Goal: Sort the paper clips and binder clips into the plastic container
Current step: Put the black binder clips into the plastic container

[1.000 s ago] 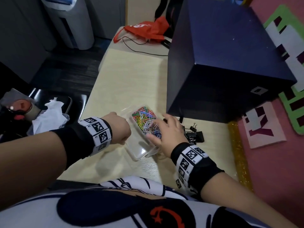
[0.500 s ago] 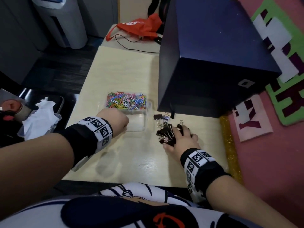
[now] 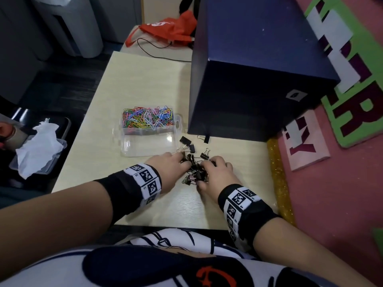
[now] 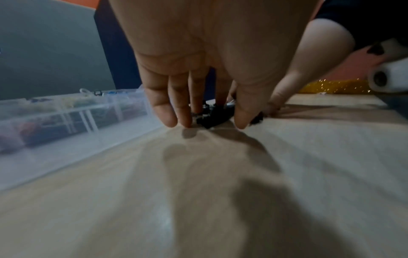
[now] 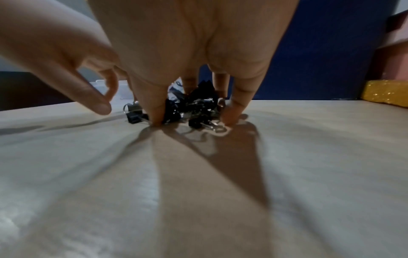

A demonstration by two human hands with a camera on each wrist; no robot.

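Note:
A clear plastic container lies flat on the pale table; its far compartment holds several coloured paper clips, its near compartment looks bare. To its right is a pile of black binder clips. My left hand closes on the pile from the left, and my right hand from the right. In the left wrist view the binder clips sit between fingers and thumb, beside the container. In the right wrist view thumb and fingers stand on the table around the binder clips. A few loose binder clips lie beyond.
A big dark blue box stands just right of the container and behind the clips. A red bag and a black cable lie at the table's far end. A gold glitter strip edges the table's right side. Tissue in a tray sits off the left.
The container went from tilted in my left hand to flat on the table. My right hand moved from the paper clips to the binder clip pile, and my left hand has now joined it.

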